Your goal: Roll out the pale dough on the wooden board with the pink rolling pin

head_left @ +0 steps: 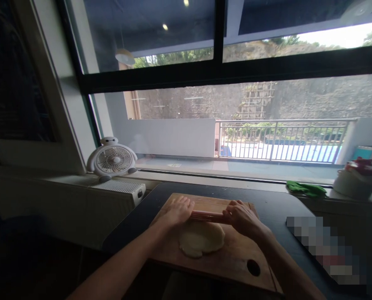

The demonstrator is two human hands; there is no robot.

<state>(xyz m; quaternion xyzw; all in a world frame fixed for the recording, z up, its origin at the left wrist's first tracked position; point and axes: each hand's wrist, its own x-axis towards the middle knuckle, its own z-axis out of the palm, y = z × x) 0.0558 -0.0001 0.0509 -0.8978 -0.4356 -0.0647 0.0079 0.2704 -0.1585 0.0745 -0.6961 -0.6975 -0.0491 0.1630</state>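
A wooden rolling pin (209, 216) lies crosswise over the far edge of a flat, pale sheet of dough (201, 241). My left hand (181, 208) grips the pin's left end from above, its fingers pointing away from me. At the other end, my right hand (240, 213) is closed with curled fingers around the pin. The dough is an uneven oval with a small lobe at its near edge. Beneath it is a wooden cutting board (232, 258) with a dark round hole near its right front corner.
A dark table (276, 208) carries the board. A blurred-out object (326, 250) lies at its right edge. On the sill are a green cloth (306, 188) and a pale pot (355, 183). To the left, a white fan (115, 159) stands behind a white ridged box (120, 189). A window spans the back.
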